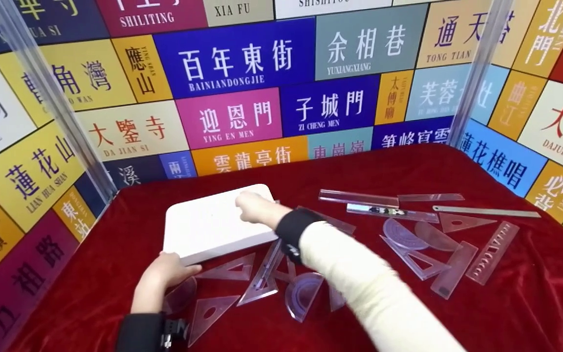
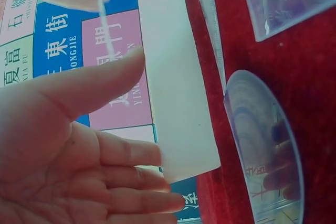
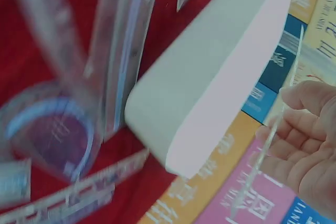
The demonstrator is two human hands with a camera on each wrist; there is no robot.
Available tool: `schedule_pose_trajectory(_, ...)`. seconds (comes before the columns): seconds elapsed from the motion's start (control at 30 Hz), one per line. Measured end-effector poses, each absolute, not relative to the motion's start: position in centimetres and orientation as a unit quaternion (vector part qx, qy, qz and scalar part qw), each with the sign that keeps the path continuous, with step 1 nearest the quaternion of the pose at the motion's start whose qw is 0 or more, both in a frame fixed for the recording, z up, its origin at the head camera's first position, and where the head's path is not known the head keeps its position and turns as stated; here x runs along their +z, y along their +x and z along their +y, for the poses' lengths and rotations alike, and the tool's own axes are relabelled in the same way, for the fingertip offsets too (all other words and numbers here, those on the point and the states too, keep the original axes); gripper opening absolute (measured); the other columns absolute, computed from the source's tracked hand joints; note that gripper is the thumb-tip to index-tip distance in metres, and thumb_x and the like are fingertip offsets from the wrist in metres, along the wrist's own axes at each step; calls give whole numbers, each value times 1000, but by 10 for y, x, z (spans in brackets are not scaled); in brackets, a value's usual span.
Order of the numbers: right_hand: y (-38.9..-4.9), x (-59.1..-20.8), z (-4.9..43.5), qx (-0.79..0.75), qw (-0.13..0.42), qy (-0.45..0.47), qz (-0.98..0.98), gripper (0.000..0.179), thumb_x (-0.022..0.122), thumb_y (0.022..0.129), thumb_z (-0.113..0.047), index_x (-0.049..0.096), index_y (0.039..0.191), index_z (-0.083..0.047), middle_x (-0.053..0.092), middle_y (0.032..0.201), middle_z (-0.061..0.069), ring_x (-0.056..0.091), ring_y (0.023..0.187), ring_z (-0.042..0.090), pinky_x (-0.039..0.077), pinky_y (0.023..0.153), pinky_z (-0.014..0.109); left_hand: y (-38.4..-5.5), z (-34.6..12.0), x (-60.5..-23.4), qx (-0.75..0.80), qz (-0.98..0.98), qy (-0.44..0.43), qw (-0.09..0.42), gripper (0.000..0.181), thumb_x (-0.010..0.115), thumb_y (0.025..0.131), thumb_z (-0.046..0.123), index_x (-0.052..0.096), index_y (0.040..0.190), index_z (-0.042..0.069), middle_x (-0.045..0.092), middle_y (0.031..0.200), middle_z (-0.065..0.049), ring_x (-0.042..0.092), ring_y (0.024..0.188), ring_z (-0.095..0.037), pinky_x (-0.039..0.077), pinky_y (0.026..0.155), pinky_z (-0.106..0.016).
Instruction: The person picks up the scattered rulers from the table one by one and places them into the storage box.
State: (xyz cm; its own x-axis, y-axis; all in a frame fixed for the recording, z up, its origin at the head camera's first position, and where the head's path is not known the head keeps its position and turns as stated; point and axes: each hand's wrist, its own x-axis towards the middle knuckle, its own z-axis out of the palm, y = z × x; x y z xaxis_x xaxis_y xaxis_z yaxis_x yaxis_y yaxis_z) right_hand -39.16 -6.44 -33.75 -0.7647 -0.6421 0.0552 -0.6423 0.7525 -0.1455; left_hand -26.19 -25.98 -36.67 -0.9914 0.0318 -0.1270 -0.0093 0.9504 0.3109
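Note:
A white slab-like box (image 1: 213, 225) with rounded corners lies on the red cloth. My left hand (image 1: 166, 271) is at its near left corner, fingers straight and fingertips right at the edge in the left wrist view. Over the box's far right part, my right hand (image 1: 257, 208) pinches a thin clear plastic piece (image 3: 257, 166) between thumb and fingers. That piece appears edge-on in both wrist views, so its outline is hidden. Near the box's front edge lie clear set squares (image 1: 213, 313), a protractor (image 1: 303, 296) and a half-round piece (image 2: 262, 145).
To the right, a second spread holds a purple-tinted protractor (image 1: 403, 234), a set square (image 1: 416, 261), a stencil ruler (image 1: 494, 252), a metal ruler (image 1: 487, 211) and clear rulers (image 1: 364, 198). Panels with place names (image 1: 232, 58) and transparent posts (image 1: 477, 73) stand behind the red cloth (image 1: 545, 293).

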Motion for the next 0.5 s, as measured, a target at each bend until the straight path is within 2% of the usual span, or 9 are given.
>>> schedule_pose_trajectory(0.1, -390, -350, -78, 41, -4, 341, -939, 18, 58, 81, -1, 66, 97, 1, 66, 97, 10, 59, 92, 21, 45, 88, 34, -261, -257, -369, 162, 984, 8, 71, 62, 62, 81, 33, 51, 108, -22, 51, 111, -40, 51, 106, -48, 41, 90, -52)
schedule_pose_trajectory(0.2, -386, -364, -85, 9, -15, 340, -940, 26, 59, 83, -3, 66, 108, -6, 65, 110, 5, 57, 107, 21, 34, 102, 42, -260, -254, -373, 166, 983, 5, 77, 62, 62, 81, 34, 52, 108, -22, 50, 112, -41, 50, 107, -48, 41, 90, -52)
schedule_pose_trajectory(0.3, -381, -377, -88, -17, -24, 334, -942, 27, 61, 82, -6, 66, 108, -11, 65, 110, 1, 57, 107, 19, 31, 104, 42, -260, -250, -374, 174, 982, 4, 79, 63, 62, 81, 35, 52, 107, -21, 51, 110, -40, 52, 104, -47, 41, 89, -52)
schedule_pose_trajectory(0.4, -379, -387, -90, -39, -40, 317, -947, 20, 59, 82, -5, 68, 99, -12, 67, 103, -1, 59, 98, 16, 37, 99, 38, -261, -246, -375, 186, 980, 3, 78, 65, 62, 81, 38, 52, 108, -20, 50, 111, -40, 52, 103, -47, 41, 89, -52)
schedule_pose_trajectory(0.5, -385, -397, -95, -32, -63, 294, -953, 19, 60, 84, -10, 68, 101, -14, 66, 105, -1, 58, 102, 15, 34, 101, 40, -262, -245, -375, 190, 978, 5, 83, 68, 61, 82, 39, 49, 112, -21, 47, 115, -42, 49, 108, -49, 39, 91, -53)
